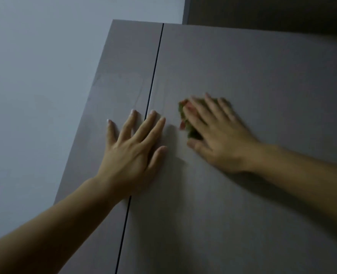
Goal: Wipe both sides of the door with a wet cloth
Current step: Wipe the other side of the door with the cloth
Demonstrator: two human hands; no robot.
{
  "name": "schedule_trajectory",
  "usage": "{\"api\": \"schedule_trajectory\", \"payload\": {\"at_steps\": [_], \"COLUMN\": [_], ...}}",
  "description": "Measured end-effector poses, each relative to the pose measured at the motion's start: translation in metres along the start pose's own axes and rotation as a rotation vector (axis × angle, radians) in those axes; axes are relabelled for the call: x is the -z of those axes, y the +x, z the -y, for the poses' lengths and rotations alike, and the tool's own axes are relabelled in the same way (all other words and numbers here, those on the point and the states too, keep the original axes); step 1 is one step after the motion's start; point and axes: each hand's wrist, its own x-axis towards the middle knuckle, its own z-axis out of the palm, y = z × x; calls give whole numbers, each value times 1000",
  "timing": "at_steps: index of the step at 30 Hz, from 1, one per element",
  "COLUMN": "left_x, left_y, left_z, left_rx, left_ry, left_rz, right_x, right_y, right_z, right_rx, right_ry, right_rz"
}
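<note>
The grey door [242,76] fills most of the view, running from the lower edge up to its top edge near the upper right, so its long axis lies away from the person and slightly to the right. A thin dark seam [155,66] divides it from a narrower grey panel [124,62] on the left, beyond which is a pale wall [45,76]

The left hand [132,153] lies flat with its fingers spread and straight, straddling the seam; it holds nothing and appears to brace the surface. The right hand [219,135] is just beside it on the wide door face, fingers extended over a crumpled green and reddish cloth [185,119], pressing it against the door rather than gripping it. That hand and the cloth are blurred, so how the thumb sits cannot be told for certain

The cloth lies between the two hands, under the right fingertips and close to the seam. Much of the door face stretches up and to the right of it, which suggests the wiping should carry that way, led by the right hand. The door's other side is not visible and presumably remains to be done
</note>
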Motion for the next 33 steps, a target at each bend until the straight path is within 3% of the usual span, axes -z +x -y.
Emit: {"api": "schedule_trajectory", "payload": {"at_steps": [3, 7, 9, 14, 15, 19, 20, 23, 25, 30, 33], "left_x": [2, -2, -1, 8, 9, 9, 8, 9, 12, 14, 8], "left_y": [0, -2, -3, -17, -22, -29, -30, -31, -32, -47, -66], "left_z": [3, 4, 4, 19, 25, 37, 38, 43, 48, 56, 60], "left_rx": [-7, -8, 0, 90, 130, 196, 188, 169, 152, 128, 133], "left_ry": [-27, 5, -12, -100, -92, -34, -26, -30, -25, 0, 12], "left_rz": [-9, -15, -37, -135, -130, -61, -61, -61, -40, -2, -6], "right_x": [2, 23, 21, 3, 6, 21, 19, 2, 4, 32, 18], "right_y": [2, 58, 64, 25, 34, 83, 86, 69, 75, 141, 119], "right_z": [3, -23, -4, 37, 30, 15, 26, 65, 58, 33, 70], "right_rx": [141, -188, -221, 271, 258, -109, -119, 183, 266, -90, 58], "right_ry": [-6, 31, 33, -3, 9, 68, 71, 64, 63, 122, 114], "right_rz": [26, 15, -25, 34, 25, -44, -51, -44, -53, -11, -37]}}
